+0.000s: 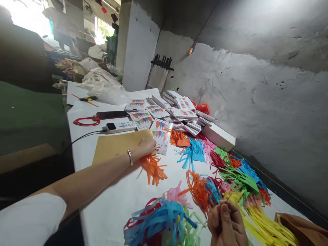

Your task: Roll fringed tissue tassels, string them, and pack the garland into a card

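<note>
Head view: one white table [102, 205] runs beneath my arms, with one brown sheet [112, 145] on it. My left hand [147, 146] rests at the sheet's right edge, fingers curled together over the top of an orange tassel [154, 171]; whether they grip it I cannot tell. That tassel lies by the sheet's near right corner, just below those fingers, its long axis slanting toward me and rightward. Left is the nearer hand; my right hand [227, 222], well right of the sheet, has thumb pressed on forefinger, pinching what looks like one thin thread [228, 198].

Around the sheet I count one heap of cards [183, 112] beyond and right, too overlapped to number; one mixed bunch [161, 218] nearer me; one white box [219, 136] far right; one phone [114, 115] and one red cord [83, 121] beyond.
</note>
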`<control>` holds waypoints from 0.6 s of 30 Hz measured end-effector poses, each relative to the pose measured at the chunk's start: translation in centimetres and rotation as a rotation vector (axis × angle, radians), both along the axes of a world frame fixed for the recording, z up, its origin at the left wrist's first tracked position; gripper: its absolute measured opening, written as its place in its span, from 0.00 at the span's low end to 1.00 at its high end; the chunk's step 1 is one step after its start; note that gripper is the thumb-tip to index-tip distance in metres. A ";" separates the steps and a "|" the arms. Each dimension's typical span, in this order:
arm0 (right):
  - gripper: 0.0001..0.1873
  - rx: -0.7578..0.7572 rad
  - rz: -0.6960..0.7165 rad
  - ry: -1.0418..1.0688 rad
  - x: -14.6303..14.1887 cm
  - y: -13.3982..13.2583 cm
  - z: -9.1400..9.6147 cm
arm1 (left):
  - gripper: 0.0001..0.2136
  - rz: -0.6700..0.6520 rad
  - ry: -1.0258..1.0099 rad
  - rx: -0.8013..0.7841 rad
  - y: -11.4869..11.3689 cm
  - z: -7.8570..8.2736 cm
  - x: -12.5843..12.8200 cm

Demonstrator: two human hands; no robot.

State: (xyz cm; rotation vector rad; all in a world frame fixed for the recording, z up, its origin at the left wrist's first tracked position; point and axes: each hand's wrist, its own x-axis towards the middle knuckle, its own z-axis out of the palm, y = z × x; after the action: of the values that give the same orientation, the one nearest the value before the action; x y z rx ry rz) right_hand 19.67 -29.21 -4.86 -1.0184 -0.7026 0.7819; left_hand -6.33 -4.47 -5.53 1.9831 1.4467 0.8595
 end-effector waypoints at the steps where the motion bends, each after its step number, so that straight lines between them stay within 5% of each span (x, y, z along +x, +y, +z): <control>1: 0.21 -0.026 -0.010 -0.009 -0.3 0.0 -0.2 | 0.12 -0.013 -0.029 -0.015 -0.5 -0.2 0.0; 4: 0.25 -0.119 -0.012 -0.062 -1.3 -0.2 -0.7 | 0.12 -0.132 -0.176 -0.051 -3.0 0.0 1.3; 11: 0.21 -0.130 0.066 -0.565 -4.0 -0.6 -1.0 | 0.20 -0.592 -0.548 -0.288 -12.3 0.9 6.9; 15: 0.20 -0.162 0.026 -0.642 -3.9 -0.5 -1.0 | 0.19 -0.647 -0.838 -0.489 -14.6 0.2 8.2; 18: 0.20 -0.184 0.027 -0.652 -3.7 -0.5 -1.2 | 0.18 -0.636 -0.869 -0.499 -14.8 -0.1 8.3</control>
State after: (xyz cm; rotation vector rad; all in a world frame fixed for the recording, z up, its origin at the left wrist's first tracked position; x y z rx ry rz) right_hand 15.95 -29.67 -6.03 -1.4556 -1.2166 0.5357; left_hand 1.96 -19.26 -5.60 1.2796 0.4217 0.7961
